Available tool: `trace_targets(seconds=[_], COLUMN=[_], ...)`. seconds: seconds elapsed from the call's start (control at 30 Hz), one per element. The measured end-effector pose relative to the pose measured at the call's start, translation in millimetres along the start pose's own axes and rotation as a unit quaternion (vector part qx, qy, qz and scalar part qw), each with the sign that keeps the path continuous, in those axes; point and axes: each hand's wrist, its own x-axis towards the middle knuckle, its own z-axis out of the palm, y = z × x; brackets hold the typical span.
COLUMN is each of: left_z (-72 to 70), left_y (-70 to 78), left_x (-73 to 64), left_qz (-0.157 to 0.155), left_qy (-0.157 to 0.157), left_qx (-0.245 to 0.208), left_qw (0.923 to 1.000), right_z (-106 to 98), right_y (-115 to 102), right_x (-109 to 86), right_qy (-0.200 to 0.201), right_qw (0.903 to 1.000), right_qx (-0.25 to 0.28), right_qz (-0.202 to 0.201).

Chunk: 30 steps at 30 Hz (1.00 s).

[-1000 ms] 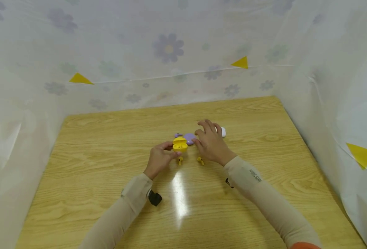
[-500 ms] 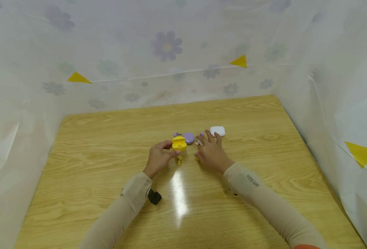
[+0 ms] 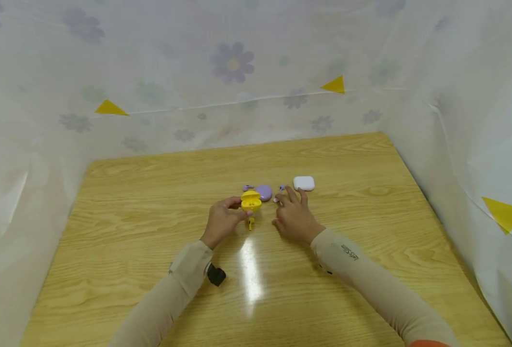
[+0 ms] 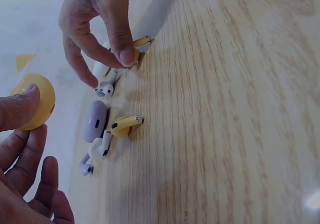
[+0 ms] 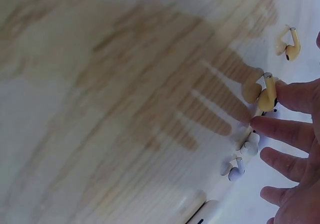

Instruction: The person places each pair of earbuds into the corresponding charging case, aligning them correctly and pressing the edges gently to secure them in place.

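In the head view my left hand [image 3: 223,221] holds a yellow earbud case [image 3: 251,204] with its lid raised, pinched between thumb and fingers. One yellow earbud [image 3: 250,223] lies on the table just below the case. My right hand [image 3: 296,219] reaches low over the table, fingers spread. Its thumb touches a second yellow earbud [image 5: 267,97], which the hand hides in the head view. The right index fingertip is close by a white earbud [image 5: 249,147]. A purple earbud [image 5: 236,172] lies beyond that.
A round purple earbud case [image 3: 264,193] sits behind the yellow case, with another purple earbud [image 3: 248,188] to its left. A second white earbud [image 4: 98,147] lies near it. The white case [image 3: 303,183] stands at back right. White floral sheeting [image 3: 234,115] encloses the wooden table [image 3: 152,183].
My right hand has come down and nearer to me from above the white case, uncovering it, and now covers the right yellow earbud. The left hand and yellow case stay put.
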Motion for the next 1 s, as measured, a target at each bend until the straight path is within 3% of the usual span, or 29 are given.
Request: trace_targets(seconds=[0.53,1.0], left_z=[0.1,1.4], left_y=[3.1,2.3], left_x=[-0.9,0.8], left_qz=[0.000,-0.006], left_qy=[-0.002,-0.002], left_qx=[0.010,0.010], left_qw=[0.9999,0.9999], right_z=[2.9,3.6], right_y=[-1.6,-2.2], right_x=[-0.2,1.1], right_qy=[0.009,0.032], right_qw=[0.9998,0.9992], right_qx=[-0.012,-0.023], right_qz=[0.012,-0.009])
